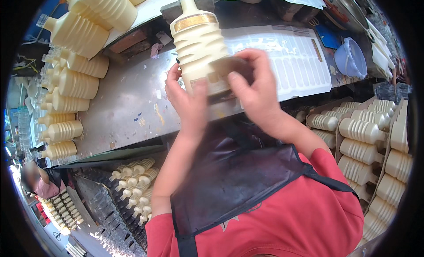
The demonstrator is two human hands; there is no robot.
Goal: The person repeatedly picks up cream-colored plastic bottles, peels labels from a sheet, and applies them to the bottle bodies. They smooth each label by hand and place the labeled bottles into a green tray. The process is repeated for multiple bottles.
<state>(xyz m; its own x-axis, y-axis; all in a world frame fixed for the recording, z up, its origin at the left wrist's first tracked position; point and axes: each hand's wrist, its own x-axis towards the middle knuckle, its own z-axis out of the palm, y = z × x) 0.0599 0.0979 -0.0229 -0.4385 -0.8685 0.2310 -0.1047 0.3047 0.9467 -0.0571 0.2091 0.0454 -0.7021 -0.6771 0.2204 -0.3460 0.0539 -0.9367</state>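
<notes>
A cream ribbed bottle (198, 45) with a gold label near its shoulder is in front of me, its neck against a dark block (170, 11). My left hand (187, 91) grips its lower left side, fingers behind and thumb in front. Pinched between the thumb and fingers of my right hand (256, 87) is a flat dark brown piece (236, 64), held against the bottle's lower right face. Motion blurs this piece, so its exact kind is unclear. Beside the bottle lies a pale sheet (296, 58) with rows of long strips.
Cream bottles (79, 82) line the left of the metal worktable (126, 98). A light blue bucket (350, 58) stands at the right. Cartons of bottles (360, 129) are at my right, more bottles (134, 182) below left. Another person (44, 182) is at the far left.
</notes>
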